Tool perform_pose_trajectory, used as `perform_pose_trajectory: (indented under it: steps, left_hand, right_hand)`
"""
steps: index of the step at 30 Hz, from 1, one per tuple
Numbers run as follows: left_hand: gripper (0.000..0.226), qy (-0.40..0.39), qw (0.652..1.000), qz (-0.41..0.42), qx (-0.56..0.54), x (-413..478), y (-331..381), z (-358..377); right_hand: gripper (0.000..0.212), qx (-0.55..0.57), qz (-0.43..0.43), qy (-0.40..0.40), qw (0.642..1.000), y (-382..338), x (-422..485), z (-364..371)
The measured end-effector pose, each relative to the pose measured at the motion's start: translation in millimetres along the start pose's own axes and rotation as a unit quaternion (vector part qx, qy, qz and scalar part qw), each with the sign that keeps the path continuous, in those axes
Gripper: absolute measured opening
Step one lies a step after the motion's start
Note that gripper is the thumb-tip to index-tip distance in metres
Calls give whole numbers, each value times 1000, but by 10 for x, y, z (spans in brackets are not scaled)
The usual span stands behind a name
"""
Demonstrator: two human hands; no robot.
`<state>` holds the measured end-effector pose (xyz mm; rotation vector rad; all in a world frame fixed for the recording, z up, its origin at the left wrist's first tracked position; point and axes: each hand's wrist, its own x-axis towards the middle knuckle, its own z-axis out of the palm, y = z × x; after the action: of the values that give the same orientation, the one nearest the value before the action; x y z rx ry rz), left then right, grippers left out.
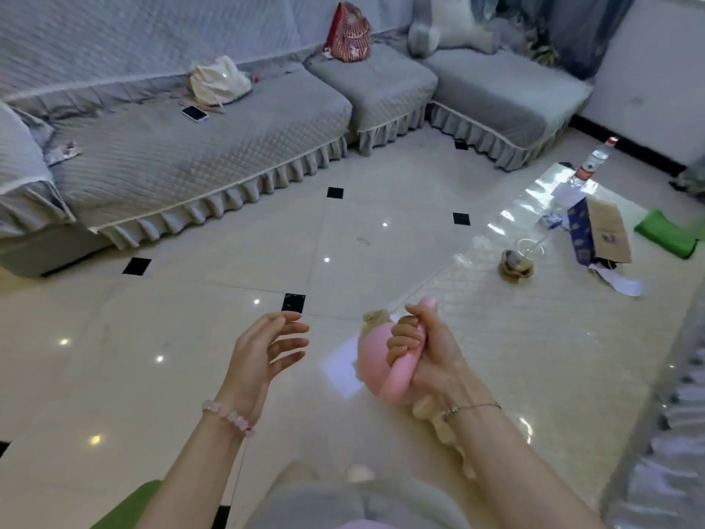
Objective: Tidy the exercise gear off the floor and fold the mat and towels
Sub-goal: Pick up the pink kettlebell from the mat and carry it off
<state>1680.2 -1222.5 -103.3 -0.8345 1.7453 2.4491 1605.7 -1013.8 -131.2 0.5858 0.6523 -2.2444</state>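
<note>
The right hand [423,353] is clamping hard round a pink soft piece [372,360], fingers curled tight over its tube-like loop, with beige fluff poking out above the fist and trailing below the wrist. What the thing is exactly, I can't tell from here. The left hand [267,349] is hanging open just beside it, fingers spread and loose, gripping nothing and not touching the pink piece. Both are hovering above the tiled floor [190,376], so the piece is up in the air, in that right fist.

To my eye this is a gather-and-carry moment. The neat way is for the open hand to be coming in underneath, scooping up the dangling fluffy end so nothing is dragging, then bundling it all into one compact handful before walking it off.

Looking wider, to the right a glossy quilted mat [534,337] is lying flat, and a cup of drink [519,261] is standing on it, with a cardboard box [606,234] and a bottle [595,162] further along. I'd be lifting those off first, since folding under a full cup is asking for a spill. A green folded cloth [665,234] is sitting beyond the box. The grey sofa [190,154] opposite is looking like a handy drop spot.
</note>
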Motion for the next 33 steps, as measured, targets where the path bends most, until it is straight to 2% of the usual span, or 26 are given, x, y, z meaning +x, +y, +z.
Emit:
perform_pose_trajectory:
  steps: [4,9,17,24,29,33]
  left_hand:
    - [22,14,1000,-8,-7,593,239,131]
    - [25,-4,1000,-17,-5,1545,605,144]
    - [24,-76,996,-20,40,3197,1510,256]
    - [25,-134,988,-31,76,4217,1899,675]
    - [25,-139,986,-43,82,4975,2051,1056]
    - [25,-144,984,-48,96,5686,2199,1555]
  right_hand:
    - [50,28,9,15,999,-413,579,174]
    - [52,70,6,42,997,-765,1358,340]
    - [54,115,-76,62,988,-1448,2417,997]
    - [52,145,-108,32,983,-2190,3140,1343]
    - [36,138,-109,104,979,-2863,3706,1385]
    - [36,154,-111,123,974,-3517,4138,1323]
